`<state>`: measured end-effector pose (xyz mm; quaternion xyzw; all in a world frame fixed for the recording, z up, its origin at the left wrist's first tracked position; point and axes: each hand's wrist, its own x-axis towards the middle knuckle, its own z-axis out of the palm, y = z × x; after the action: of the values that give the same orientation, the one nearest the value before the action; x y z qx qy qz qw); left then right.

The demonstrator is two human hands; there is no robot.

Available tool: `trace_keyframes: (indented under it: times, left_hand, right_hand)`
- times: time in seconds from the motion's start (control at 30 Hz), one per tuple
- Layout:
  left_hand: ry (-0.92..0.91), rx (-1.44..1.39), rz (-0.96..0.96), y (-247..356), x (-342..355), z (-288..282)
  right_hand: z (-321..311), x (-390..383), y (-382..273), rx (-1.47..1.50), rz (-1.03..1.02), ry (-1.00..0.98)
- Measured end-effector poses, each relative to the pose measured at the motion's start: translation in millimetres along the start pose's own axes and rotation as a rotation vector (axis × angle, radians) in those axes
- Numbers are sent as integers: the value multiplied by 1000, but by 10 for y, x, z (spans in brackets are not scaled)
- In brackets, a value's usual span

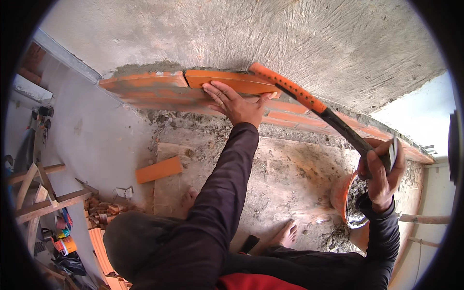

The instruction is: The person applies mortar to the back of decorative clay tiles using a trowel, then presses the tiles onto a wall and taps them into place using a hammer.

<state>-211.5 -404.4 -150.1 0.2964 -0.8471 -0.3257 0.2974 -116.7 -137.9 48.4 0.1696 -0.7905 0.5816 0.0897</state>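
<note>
My left hand (236, 102) lies against an orange brick (208, 77) on the top course of a low brick wall (159, 96). Its fingers spread over the near face, and the thumb reaches toward the brick's right end. With my right hand (382, 176) I grip a hammer (309, 99) close around its grey metal head, which the fingers partly cover. The black shaft slants up and left to a perforated orange grip, whose end appears at the brick's top edge; contact is unclear. A taut string line (145, 76) runs along the wall's top.
Rough plaster (290, 29) rises behind the wall. An orange bucket (342, 198) of mortar stands below my right hand. A loose brick (158, 169) lies on the floor at left, near my bare feet. Further left are a wooden frame (48, 205), stacked bricks (99, 251) and assorted tools.
</note>
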Motion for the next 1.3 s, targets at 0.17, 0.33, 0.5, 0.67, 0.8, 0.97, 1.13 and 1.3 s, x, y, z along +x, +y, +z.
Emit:
trace_keyframes:
  times: [0.17, 0.33, 0.5, 0.67, 0.8, 0.97, 1.13, 1.3]
  left_hand:
    - [-15, 18, -18, 0, 11, -14]
    - [42, -21, 27, -13, 12, 26]
    - [47, 33, 18, -91, 12, 45]
    - [40, 1, 27, -77, 12, 38]
    - [-8, -19, -18, 34, 3, -44]
    - [-17, 73, 30, -216, 1, 139]
    - [37, -100, 132, -279, -64, -81]
    - [301, -209, 76, -789, -86, -145]
  right_hand:
    - [105, 22, 70, 16, -43, -39]
    - [119, 39, -7, 70, -53, -36]
    - [162, 86, 97, 32, -6, -119]
    - [217, 53, 99, 32, -66, -75]
    - [175, 69, -29, 61, -1, -67]
    - [18, 106, -75, 612, 327, -197]
    - [-152, -90, 134, 743, 507, -573]
    - [-78, -333, 138, 711, 662, -622]
